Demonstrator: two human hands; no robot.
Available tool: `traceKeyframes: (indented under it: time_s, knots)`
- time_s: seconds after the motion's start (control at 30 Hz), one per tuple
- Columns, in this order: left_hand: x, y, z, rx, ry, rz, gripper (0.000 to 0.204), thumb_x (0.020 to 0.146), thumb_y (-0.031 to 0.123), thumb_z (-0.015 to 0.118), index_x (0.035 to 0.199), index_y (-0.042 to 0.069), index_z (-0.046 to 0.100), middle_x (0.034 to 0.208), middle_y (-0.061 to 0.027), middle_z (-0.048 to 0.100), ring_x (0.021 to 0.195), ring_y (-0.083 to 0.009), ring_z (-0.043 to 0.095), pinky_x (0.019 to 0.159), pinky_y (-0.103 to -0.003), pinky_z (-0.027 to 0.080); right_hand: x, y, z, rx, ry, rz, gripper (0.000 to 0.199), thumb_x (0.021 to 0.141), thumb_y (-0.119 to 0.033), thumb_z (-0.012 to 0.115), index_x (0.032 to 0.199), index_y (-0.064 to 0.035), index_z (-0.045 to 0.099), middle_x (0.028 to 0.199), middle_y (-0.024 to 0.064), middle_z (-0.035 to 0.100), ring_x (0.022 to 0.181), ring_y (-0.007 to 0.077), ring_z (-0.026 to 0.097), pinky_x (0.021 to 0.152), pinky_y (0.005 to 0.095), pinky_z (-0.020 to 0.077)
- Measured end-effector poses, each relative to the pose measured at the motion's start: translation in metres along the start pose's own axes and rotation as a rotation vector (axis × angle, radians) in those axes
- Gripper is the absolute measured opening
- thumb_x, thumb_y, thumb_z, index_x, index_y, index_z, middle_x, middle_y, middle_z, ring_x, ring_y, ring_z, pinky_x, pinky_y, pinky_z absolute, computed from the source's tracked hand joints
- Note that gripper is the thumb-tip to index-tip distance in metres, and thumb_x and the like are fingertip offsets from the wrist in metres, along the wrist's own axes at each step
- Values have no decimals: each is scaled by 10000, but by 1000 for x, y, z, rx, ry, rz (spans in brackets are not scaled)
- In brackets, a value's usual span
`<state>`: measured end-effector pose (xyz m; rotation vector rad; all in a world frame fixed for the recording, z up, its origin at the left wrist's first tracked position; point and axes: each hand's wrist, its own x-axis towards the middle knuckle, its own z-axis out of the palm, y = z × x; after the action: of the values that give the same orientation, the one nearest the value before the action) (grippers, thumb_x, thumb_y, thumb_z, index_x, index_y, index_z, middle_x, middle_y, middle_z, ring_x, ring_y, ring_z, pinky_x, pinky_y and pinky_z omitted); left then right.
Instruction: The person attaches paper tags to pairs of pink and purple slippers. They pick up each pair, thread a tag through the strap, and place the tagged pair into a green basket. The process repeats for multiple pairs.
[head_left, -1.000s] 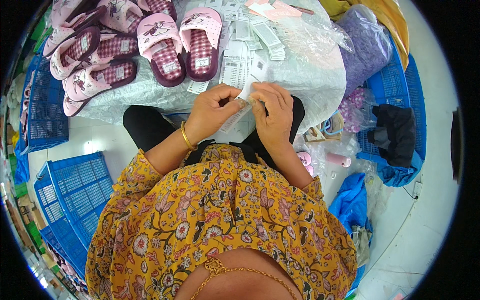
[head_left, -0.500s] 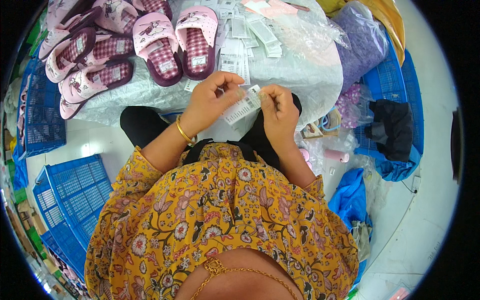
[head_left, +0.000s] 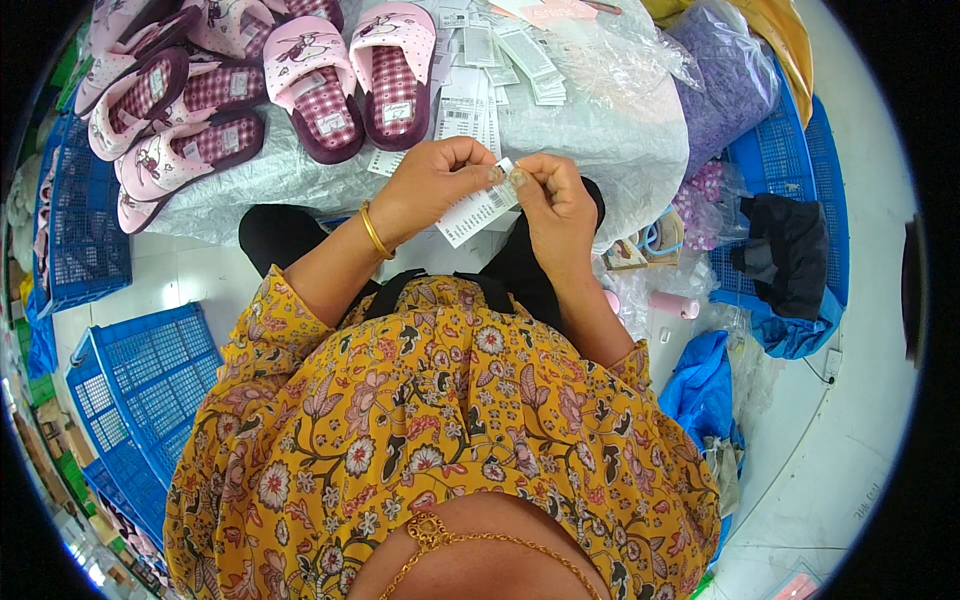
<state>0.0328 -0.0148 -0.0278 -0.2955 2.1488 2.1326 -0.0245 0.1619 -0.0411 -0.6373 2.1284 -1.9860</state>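
Between my two hands is a white printed paper tag, tilted, just in front of the table edge. My left hand pinches its upper part between thumb and fingertips. Right beside it, my right hand pinches the tag's top corner. The fingertips of both hands almost meet there. A pair of pink slippers with dark purple soles lies beyond my left hand: the left slipper and the right slipper. More loose white tags are spread on the table past my hands.
Several more pink slippers are heaped at the table's left. Clear plastic covers the table. A bag of purple stuff stands at the right, near a blue crate with dark cloth. Another blue crate is at lower left.
My left hand has shifted right and its fingertips have closed in on the tag's top, next to the right hand's. The tag hangs slightly lower and to the left.
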Motion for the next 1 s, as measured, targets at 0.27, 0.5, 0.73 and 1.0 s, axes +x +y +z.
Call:
traceKeyframes:
  time_s: [0.27, 0.5, 0.73, 1.0]
  knots:
    - [1, -6, 2, 205, 51, 104, 176, 923, 175, 653, 977, 7, 663, 835, 45, 633, 747, -24, 514, 678, -211, 449, 0, 4, 1, 31, 5, 52, 103, 906, -34, 667, 992, 5, 624, 850, 1, 654, 721, 27, 545, 655, 193, 462]
    - [0, -7, 5, 264, 104, 197, 189, 901, 204, 671, 906, 15, 670, 677, -9, 603, 605, -58, 480, 565, -263, 426, 1, -2, 4, -39, -4, 20, 106, 900, -35, 665, 998, -3, 641, 824, -4, 651, 713, 32, 550, 652, 202, 465]
    - [-3, -3, 3, 313, 57, 180, 155, 918, 163, 648, 920, 8, 649, 729, 16, 589, 669, -42, 476, 610, -236, 423, 3, 3, 7, -104, 19, -17, 132, 862, -42, 698, 980, -5, 652, 782, 15, 655, 694, 46, 576, 640, 224, 477]
    - [0, -20, 1, 246, 235, 261, 168, 918, 182, 650, 933, 14, 653, 777, -34, 637, 687, -80, 538, 627, -255, 445, 5, 6, -9, -60, -26, -5, 162, 866, -54, 704, 1017, -16, 662, 837, 1, 669, 707, 48, 570, 658, 210, 469]
